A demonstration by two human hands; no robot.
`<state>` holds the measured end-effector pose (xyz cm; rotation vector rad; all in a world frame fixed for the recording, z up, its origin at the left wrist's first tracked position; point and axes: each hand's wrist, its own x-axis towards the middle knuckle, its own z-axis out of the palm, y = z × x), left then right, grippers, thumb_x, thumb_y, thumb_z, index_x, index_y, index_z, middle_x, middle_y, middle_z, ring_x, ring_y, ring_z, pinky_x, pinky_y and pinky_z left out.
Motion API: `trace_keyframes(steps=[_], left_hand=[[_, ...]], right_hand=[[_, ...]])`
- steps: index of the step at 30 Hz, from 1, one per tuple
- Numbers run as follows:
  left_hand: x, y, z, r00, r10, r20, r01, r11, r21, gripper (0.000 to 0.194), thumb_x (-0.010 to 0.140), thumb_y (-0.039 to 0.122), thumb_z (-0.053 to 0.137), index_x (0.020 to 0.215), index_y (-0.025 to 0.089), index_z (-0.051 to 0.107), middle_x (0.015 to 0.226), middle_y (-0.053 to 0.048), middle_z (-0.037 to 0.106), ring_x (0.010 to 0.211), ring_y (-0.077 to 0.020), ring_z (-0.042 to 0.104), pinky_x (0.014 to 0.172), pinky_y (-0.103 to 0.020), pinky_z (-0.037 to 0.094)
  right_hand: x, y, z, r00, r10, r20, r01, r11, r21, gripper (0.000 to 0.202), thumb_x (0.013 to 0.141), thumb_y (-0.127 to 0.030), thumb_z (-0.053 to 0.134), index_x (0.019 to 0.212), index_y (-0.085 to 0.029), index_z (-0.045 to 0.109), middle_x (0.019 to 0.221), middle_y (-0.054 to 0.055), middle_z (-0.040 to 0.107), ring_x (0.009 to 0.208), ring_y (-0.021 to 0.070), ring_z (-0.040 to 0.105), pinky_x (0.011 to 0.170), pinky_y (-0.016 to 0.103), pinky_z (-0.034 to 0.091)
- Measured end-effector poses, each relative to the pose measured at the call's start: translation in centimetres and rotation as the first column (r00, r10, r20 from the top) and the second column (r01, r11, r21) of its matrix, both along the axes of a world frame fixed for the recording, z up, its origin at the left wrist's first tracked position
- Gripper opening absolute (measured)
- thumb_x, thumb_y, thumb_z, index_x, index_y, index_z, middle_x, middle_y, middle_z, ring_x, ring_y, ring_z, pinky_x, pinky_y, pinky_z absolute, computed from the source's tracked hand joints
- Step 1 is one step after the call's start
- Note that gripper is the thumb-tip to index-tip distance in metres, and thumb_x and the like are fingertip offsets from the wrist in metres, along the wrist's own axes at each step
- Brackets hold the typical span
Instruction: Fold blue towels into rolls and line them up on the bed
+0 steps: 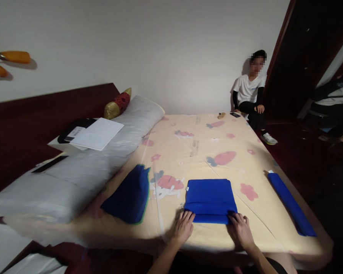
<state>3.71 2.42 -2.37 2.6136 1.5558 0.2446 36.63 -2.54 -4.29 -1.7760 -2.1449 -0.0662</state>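
Observation:
A bright blue cloth [210, 192], folded to a rectangle with a small white tag on its left edge, lies flat on the bed. Its near edge is turned over into a narrow band. My left hand [184, 226] grips the near left corner with curled fingers. At the near right corner, my right hand [241, 226] has its fingers closed on the same band. To the left lies a darker blue cloth [128, 196] with a green edge, spread unevenly. A long blue folded cloth strip [291, 203] with a white tag rests near the bed's right edge.
The bed [200, 137] has a cream sheet with carrot and flower prints. Along the headboard [45, 110] lie a long grey bolster [103, 167], a white flat box [98, 133] and a red-gold cushion [120, 104]. A person [250, 89] sits at the far right corner.

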Motion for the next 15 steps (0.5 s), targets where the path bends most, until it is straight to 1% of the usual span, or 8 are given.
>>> trace_keyframes(steps=[5,8,11,13,15], left_hand=[[-0.4,0.1,0.1,1.0,-0.001,-0.001,0.001,1.0,-0.012,0.051,0.083,0.01,0.047,0.13,0.026,0.056,0.126,-0.003,0.062,0.121,-0.0215,0.05,0.111,-0.042,0.032],[-0.1,0.2,0.7,0.999,0.025,0.026,-0.024,1.0,-0.01,0.047,0.083,0.009,0.048,0.126,0.027,0.059,0.12,-0.002,0.064,0.118,-0.0201,0.052,0.111,-0.04,0.031],[0.4,0.3,1.7,0.999,0.037,0.036,-0.035,0.998,-0.055,0.038,0.081,0.011,0.051,0.114,0.026,0.065,0.112,-0.002,0.066,0.115,-0.0199,0.053,0.112,-0.04,0.03],[0.6,0.3,2.4,0.999,0.046,0.026,-0.043,0.993,-0.11,0.03,0.08,0.011,0.052,0.102,0.025,0.067,0.106,-0.002,0.067,0.112,-0.0197,0.055,0.111,-0.039,0.031],[0.8,0.2,2.7,0.998,0.061,0.01,-0.058,0.987,-0.151,0.026,0.078,0.011,0.053,0.094,0.024,0.068,0.103,-0.002,0.068,0.109,-0.0195,0.057,0.109,-0.039,0.033]], right_hand=[[0.0,0.4,1.2,0.999,-0.005,-0.034,0.002,0.995,-0.096,0.041,0.082,-0.013,0.042,0.115,-0.025,0.063,0.114,0.007,0.062,0.104,0.0223,0.053,0.091,0.039,0.033],[0.1,0.6,2.2,0.998,0.006,-0.058,-0.015,0.988,-0.153,0.041,0.079,-0.013,0.043,0.112,-0.025,0.064,0.11,0.007,0.062,0.102,0.0221,0.053,0.092,0.04,0.032],[0.2,0.6,3.0,0.996,0.026,-0.09,-0.045,0.975,-0.218,0.034,0.08,-0.018,0.044,0.105,-0.024,0.066,0.106,0.007,0.063,0.102,0.0224,0.052,0.094,0.041,0.031],[0.3,0.4,3.3,0.993,0.038,-0.11,-0.066,0.962,-0.264,0.028,0.081,-0.021,0.045,0.099,-0.023,0.066,0.105,0.007,0.063,0.103,0.0228,0.052,0.096,0.042,0.03],[0.3,0.2,3.4,0.992,0.033,-0.119,-0.067,0.952,-0.297,0.027,0.082,-0.022,0.044,0.096,-0.022,0.066,0.105,0.007,0.063,0.104,0.023,0.052,0.096,0.042,0.03]])
